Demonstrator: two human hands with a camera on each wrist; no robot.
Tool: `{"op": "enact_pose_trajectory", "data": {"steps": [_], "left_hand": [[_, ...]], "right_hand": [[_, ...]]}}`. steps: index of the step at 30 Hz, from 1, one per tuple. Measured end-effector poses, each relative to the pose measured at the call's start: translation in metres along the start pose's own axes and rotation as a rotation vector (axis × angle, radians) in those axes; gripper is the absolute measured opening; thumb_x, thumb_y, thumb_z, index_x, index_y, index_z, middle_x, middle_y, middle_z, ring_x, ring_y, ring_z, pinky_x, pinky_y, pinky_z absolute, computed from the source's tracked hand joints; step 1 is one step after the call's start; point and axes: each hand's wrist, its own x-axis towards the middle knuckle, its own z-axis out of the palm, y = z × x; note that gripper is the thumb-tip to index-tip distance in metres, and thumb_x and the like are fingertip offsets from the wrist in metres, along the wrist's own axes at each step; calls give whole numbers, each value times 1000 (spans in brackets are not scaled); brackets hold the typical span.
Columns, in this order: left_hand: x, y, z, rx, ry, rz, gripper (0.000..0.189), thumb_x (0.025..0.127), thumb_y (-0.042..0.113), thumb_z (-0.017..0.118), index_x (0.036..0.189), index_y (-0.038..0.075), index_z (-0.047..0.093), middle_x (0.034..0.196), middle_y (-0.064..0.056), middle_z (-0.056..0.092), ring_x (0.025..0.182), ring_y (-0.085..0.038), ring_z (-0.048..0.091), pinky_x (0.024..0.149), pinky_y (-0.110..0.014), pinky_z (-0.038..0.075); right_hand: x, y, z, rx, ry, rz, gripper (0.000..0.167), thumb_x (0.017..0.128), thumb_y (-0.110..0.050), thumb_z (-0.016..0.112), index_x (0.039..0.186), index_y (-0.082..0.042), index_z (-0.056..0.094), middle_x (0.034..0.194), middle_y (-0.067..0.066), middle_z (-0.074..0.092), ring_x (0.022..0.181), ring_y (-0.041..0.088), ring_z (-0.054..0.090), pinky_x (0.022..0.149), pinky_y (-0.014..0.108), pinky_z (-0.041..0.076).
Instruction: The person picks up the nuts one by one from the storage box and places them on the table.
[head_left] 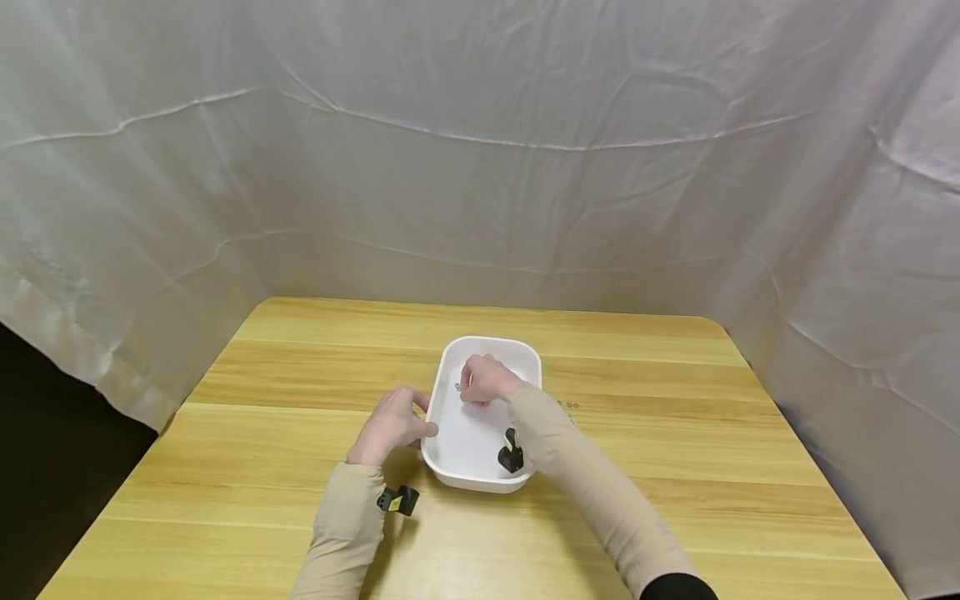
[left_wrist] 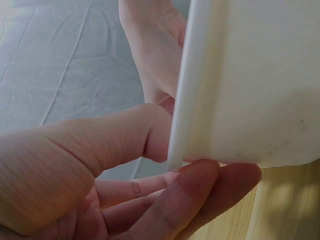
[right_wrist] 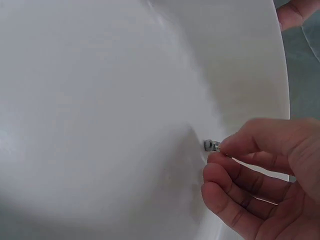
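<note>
Pinched tight by the right hand's (head_left: 486,380) thumb and finger is a tiny metal bit (right_wrist: 216,146), with a second bit (right_wrist: 208,145) just beside it, close to the left wall inside the white tray (head_left: 465,448). The tray's left edge is held by the left hand (head_left: 390,425). More bits (head_left: 572,405) are scattered past the right edge. Wide table (head_left: 750,467) is seen left and right.

plain white bin (head_left: 461,442), silver-grey metal pieces (right_wrist: 208,145), yellow-brown wood-grained table (head_left: 247,467), beige sleeves (head_left: 348,512)
</note>
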Motion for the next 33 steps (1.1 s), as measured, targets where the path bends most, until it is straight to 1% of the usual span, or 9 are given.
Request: {"op": "enact_pose_trajectory", "data": {"steps": [2,5,9,11,14,19,24,28,33], "left_hand": [[0,0,0,1,-1,1,32,79,0,72,109,-10,68,96,-21,72,63,-19,71,64,-34,64],[-1,0,0,-3,-7,1,32,79,0,72,110,-10,68,97,-22,72,63,-19,71,63,-33,63],[0,0,-1,-5,-8,-2,32,79,0,73,109,-9,68,98,-22,71,63,-19,70,62,-31,63],[0,0,-1,-3,-7,-2,31,79,0,72,108,-9,69,99,-21,71,63,-18,70,61,-29,62],[-1,1,-2,1,-7,5,31,78,0,72,107,-9,68,97,-21,71,62,-18,70,60,-27,61],[-4,3,-3,2,-12,21,30,77,-1,70,106,-10,68,93,-20,71,61,-16,70,58,-27,61],[-4,3,-3,-4,3,10,32,76,0,71,107,-10,68,91,-19,72,61,-17,70,59,-29,61],[-4,3,-2,15,11,14,34,75,1,72,107,-9,68,87,-17,73,60,-17,70,59,-31,61],[-5,3,-2,12,5,2,35,75,2,72,109,-8,69,84,-16,72,60,-17,69,62,-34,62]], "right_hand": [[0,0,-1,5,-4,-3,10,82,2,67,76,-5,72,54,1,59,49,10,53,50,16,43],[-1,-1,-3,27,-17,-1,12,81,6,68,80,-2,76,61,6,66,52,11,55,51,16,45],[-4,-2,-6,67,-24,11,12,81,9,69,86,1,77,75,11,74,58,12,60,55,18,53],[-5,-3,-7,77,-20,8,12,81,9,70,88,2,77,79,12,75,60,13,63,58,19,56],[-7,-3,-10,92,-13,-12,13,81,10,70,90,3,77,80,13,76,61,14,65,60,21,59],[-10,-5,-14,127,9,-58,12,80,10,72,89,6,76,77,14,75,59,13,66,59,22,60],[-14,-6,-20,144,32,-74,11,80,7,73,91,7,76,78,16,76,59,12,67,59,22,61],[-18,-6,-24,146,36,-81,14,81,7,72,94,8,76,81,18,77,62,15,71,61,22,61],[-23,-6,-29,179,36,-98,17,82,7,69,99,10,74,86,20,77,68,20,74,65,24,63]]}}
